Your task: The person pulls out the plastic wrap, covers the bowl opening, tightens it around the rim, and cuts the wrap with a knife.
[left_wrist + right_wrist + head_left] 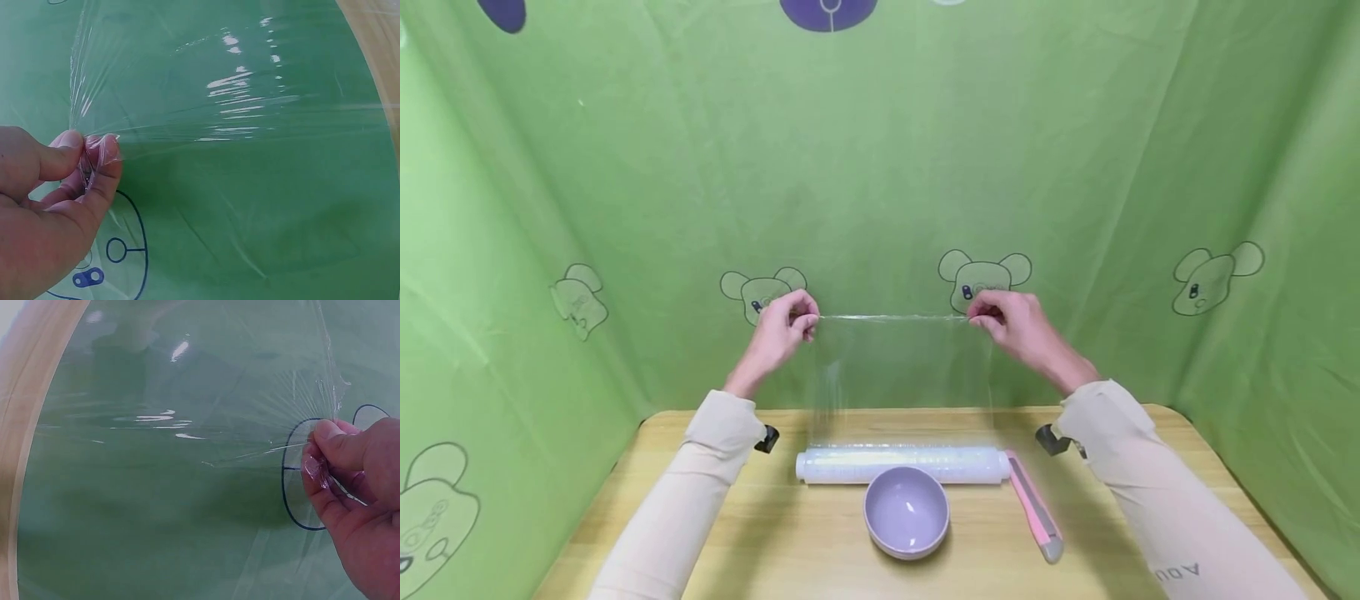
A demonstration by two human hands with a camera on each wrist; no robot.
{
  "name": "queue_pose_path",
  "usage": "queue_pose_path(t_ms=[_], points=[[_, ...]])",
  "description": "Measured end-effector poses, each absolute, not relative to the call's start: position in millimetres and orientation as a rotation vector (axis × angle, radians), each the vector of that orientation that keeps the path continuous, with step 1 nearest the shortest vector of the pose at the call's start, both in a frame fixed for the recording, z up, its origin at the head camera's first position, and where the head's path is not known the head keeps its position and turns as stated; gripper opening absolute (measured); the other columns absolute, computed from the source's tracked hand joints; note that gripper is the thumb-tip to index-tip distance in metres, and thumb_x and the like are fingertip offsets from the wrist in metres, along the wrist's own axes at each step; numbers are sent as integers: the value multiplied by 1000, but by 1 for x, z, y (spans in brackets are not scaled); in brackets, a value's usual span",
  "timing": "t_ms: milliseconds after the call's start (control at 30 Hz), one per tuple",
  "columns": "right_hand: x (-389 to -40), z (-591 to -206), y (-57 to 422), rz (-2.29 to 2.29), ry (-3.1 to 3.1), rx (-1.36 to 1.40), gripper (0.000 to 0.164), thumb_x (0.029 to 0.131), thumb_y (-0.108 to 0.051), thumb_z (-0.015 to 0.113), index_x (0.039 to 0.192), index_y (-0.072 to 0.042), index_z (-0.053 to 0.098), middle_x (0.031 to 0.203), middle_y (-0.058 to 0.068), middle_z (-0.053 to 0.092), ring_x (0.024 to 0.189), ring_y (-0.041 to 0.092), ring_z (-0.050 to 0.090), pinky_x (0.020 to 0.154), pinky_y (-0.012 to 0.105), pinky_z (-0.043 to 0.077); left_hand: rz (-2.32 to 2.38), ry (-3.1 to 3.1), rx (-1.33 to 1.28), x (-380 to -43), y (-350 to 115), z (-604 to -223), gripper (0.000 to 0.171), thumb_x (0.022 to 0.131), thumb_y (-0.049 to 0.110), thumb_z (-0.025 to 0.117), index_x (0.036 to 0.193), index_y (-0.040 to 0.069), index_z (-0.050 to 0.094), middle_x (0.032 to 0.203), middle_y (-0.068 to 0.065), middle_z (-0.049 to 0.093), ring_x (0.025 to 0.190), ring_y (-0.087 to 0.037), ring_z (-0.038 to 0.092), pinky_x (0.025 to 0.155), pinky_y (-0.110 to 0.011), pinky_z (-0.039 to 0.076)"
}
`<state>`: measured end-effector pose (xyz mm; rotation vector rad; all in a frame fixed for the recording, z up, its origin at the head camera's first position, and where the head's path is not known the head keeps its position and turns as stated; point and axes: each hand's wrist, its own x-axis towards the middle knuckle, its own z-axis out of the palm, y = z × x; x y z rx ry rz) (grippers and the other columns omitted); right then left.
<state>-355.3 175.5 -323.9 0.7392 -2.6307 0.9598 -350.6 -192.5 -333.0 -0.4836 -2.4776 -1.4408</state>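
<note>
Two hands point(785, 329) point(1018, 329) pinch film point(901, 375) by top edge (bowl point(907, 510) well apart).

Right hand point(365, 519) pinching clear film point(181, 422), taut and creased, green cloth point(156, 562) behind, wood point(22, 412) at left

1 ea.: film roll point(842, 466), bowl point(907, 512), knife point(1034, 508)

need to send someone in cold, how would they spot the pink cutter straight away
On the wooden table, find the roll of clear film lying crosswise behind the lavender bowl. By the roll's right end, a slim pink cutter lies slantwise, its grey end toward the near side. It is the only pink thing there, narrow where the bowl is round.
</note>
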Motion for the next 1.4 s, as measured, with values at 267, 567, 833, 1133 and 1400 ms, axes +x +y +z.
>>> queue_pose_path(t_ms=[267, 567, 833, 1133, 1400], points=[[-356, -319, 174, 971, -2616, 750, 12, 96, 5, 65, 106, 3, 70, 107, 23, 71, 94, 39, 70, 79, 39, 63, -1442, -2481, -441, -350, -194, -328, 6, 100, -7, 57, 104, -8, 61, 96, -29, 64, 79, -27, 62, 81, -55, 60], [-352, -317, 180, 918, -2563, 741, 10, 94, 6, 67, 102, 1, 72, 102, 18, 73, 90, 32, 70, 77, 40, 63, -1424, -2458, -489, -346, -190, -324, 4, 100, -5, 58, 102, -8, 61, 95, -30, 63, 78, -29, 63, 80, -57, 60], [-335, -310, 187, 891, -2519, 788, 10, 92, 6, 70, 99, -1, 73, 97, 15, 74, 85, 27, 70, 73, 35, 63, -1367, -2468, -548, -331, -190, -319, 4, 100, -4, 58, 101, -5, 62, 92, -25, 65, 77, -26, 64, 73, -38, 61], [-321, -306, 188, 894, -2497, 885, 13, 88, 7, 74, 98, -2, 73, 96, 11, 74, 85, 25, 70, 73, 29, 62, -1367, -2460, -582, -313, -196, -318, 5, 100, -4, 58, 100, -1, 62, 90, -14, 64, 77, -28, 64, 70, -32, 60], [-301, -308, 189, 866, -2481, 944, 17, 86, 7, 76, 98, -5, 74, 95, 5, 74, 85, 18, 69, 75, 28, 62, -1369, -2431, -650, -293, -203, -319, 9, 98, -6, 60, 96, 1, 64, 86, -11, 66, 77, -30, 65, 70, -30, 60]])
